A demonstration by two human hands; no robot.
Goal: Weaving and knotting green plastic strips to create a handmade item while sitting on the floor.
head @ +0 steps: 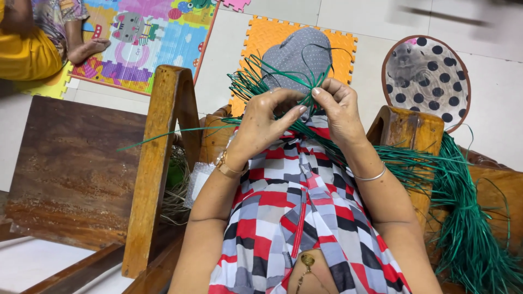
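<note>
Between the two raised hands, a bundle of thin green plastic strands is gathered to a knot. The left hand has its grip pressed together, thumb and forefinger pinching the strands at the gathering point; the right hand pinches the same strands just beside it, fingertips of both hands nearly touching. From the grip the strands fan upward and to the left in loops, while one long single strand runs far left and slightly downward, crossing the wooden chair frame. Below and right of the grip, a thick hank of loose green strands drapes over the wooden armrest, its long axis running down to the right, its lower end cut off by the picture edge.

Beyond the grip lie an orange foam puzzle mat and a grey dotted cloth cushion, partly hidden by the strands. Right of the grip rests a round polka-dot mat with a brown rim. Far left of the grip, a colourful cartoon play mat lies on the floor, with another person's foot on it. A clear plastic-wrapped bundle below the left wrist is hard to make out.
</note>
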